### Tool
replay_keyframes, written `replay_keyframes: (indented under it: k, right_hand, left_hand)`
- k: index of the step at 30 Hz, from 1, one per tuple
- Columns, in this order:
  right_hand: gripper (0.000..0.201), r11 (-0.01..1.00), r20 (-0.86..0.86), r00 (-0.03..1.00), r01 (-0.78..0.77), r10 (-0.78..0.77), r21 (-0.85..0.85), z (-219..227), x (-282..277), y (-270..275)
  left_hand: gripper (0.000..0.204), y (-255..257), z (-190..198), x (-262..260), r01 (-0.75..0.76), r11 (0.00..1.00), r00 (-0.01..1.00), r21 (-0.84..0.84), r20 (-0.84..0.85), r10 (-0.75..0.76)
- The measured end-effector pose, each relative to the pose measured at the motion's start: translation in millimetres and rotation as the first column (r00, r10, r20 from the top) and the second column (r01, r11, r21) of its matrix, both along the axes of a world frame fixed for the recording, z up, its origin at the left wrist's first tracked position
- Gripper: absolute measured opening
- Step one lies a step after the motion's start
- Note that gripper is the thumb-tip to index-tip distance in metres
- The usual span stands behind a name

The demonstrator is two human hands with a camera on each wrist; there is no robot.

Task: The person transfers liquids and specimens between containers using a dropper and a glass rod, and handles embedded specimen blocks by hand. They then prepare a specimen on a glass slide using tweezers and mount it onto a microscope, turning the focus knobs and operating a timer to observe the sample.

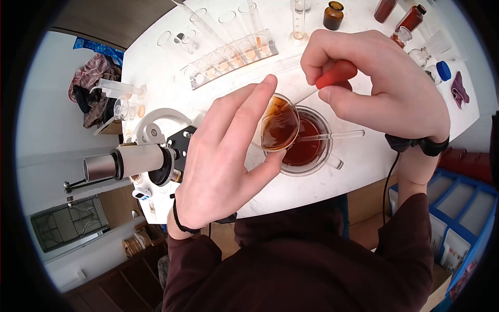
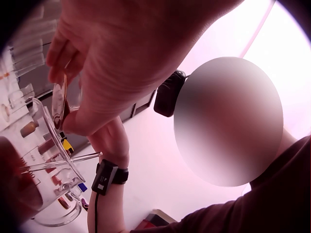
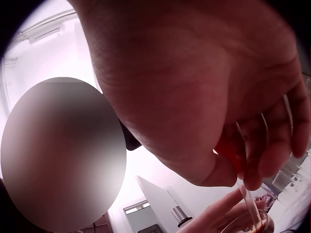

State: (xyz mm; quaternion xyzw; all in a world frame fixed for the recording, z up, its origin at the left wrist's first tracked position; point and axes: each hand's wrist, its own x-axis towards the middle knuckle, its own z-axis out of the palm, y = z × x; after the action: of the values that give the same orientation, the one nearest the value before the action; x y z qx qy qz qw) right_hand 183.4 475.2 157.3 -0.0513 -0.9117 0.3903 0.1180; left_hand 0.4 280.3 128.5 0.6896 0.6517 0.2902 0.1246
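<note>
The head view looks from above, forward and down onto the white table (image 1: 358, 161), and its field is the widest. The left wrist camera is very close to the left hand (image 1: 223, 140), looking along the palm, and shares with the head view the glass jug (image 1: 337, 163); the right one, equally near the right hand (image 1: 384, 88), shares the red bulb (image 1: 339, 73) with the head view

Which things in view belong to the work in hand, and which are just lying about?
In use, it seems: small glass beaker, tilted in the left hand; red-bulbed dropper, held in the right hand; handled glass measuring cup; glass rod resting in it.

Apparently just lying about: microscope; test tube rack; brown glass bottle; purple cloth.
</note>
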Motion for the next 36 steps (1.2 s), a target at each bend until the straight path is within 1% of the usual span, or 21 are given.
replay_keyframes:
  k: [2,3,5,8,10,14,16,21,24,26,27,28,29,30,31,33,34,36]
  right_hand:
    - [0.012,1.000,0.069,0.998,-0.001,0.002,-0.013,-1,-1,-1]
    - [0.012,1.000,0.069,0.998,-0.003,0.004,-0.019,-3,-1,-1]
    - [0.012,1.000,0.052,0.999,-0.012,0.011,0.022,-6,-3,-1]
    - [0.012,1.000,0.027,0.999,-0.021,0.021,0.008,-9,-4,-3]
    - [0.011,0.999,-0.005,0.999,-0.037,0.037,0.010,-7,-6,-4]
    - [0.012,0.997,-0.102,0.993,-0.058,0.063,0.051,-11,-7,-3]
    - [0.012,0.998,-0.104,0.993,-0.057,0.061,0.040,-12,-8,-2]
    - [0.011,0.997,-0.099,0.992,-0.071,0.074,0.032,-12,-7,-2]
    - [0.012,0.997,-0.033,0.998,-0.045,0.047,0.055,-4,-4,-4]
    - [0.010,0.994,0.076,0.993,-0.099,0.096,0.043,1,-2,2]
    - [0.010,0.995,0.088,0.992,-0.090,0.087,0.042,6,-3,10]
    - [0.012,0.974,0.185,0.963,-0.171,0.198,-0.150,12,-7,20]
    - [0.019,0.912,0.254,0.913,-0.223,0.319,-0.344,21,-9,26]
    - [0.020,0.985,0.273,0.950,-0.122,0.152,-0.126,38,-3,1]
    - [0.020,0.985,0.279,0.949,-0.115,0.148,-0.132,31,0,4]
    - [0.021,0.974,0.114,0.969,-0.214,0.221,-0.074,13,1,9]
    - [0.021,0.974,0.110,0.969,-0.212,0.219,-0.075,16,5,6]
    - [0.022,0.991,0.109,0.985,-0.131,0.131,-0.005,26,10,-4]
  left_hand:
    - [0.087,-1,0,-1,-0.007,1.000,1.000,0.002,-0.007,0.007]
    - [0.088,-1,0,-1,0.000,1.000,0.999,0.013,-0.032,0.001]
    - [0.088,0,-1,-2,0.004,1.000,0.998,0.022,-0.058,-0.003]
    - [0.089,1,-4,-3,0.006,1.000,0.999,0.031,-0.040,-0.005]
    - [0.090,1,-6,-2,-0.002,1.000,0.997,0.007,0.072,0.002]
    - [0.092,2,-6,-1,0.009,1.000,0.997,0.000,0.079,-0.009]
    - [0.094,2,-8,-1,0.022,0.999,0.994,0.039,0.102,-0.026]
    - [0.094,3,-12,-2,0.071,0.995,0.992,0.072,0.103,-0.078]
    - [0.092,2,-14,-4,0.080,0.994,0.990,0.078,0.110,-0.088]
    - [0.087,1,-15,-4,0.054,0.997,0.987,0.049,0.146,-0.061]
    - [0.087,1,-17,-4,0.063,0.997,0.985,0.049,0.158,-0.070]
    - [0.087,1,-21,-5,0.062,0.995,0.979,0.075,0.188,-0.075]
    - [0.086,1,-25,-5,0.061,0.993,0.973,0.101,0.217,-0.081]
    - [0.081,1,-27,-3,0.048,0.993,0.967,0.109,0.242,-0.074]
    - [0.081,2,-25,-2,0.053,0.993,0.965,0.104,0.249,-0.078]
    - [0.076,3,-15,0,0.065,0.994,0.997,0.092,0.033,-0.068]
    - [0.075,2,-15,2,0.056,0.993,0.998,0.101,0.027,-0.059]
    - [0.077,3,-15,1,0.087,0.993,0.996,0.076,0.021,-0.089]
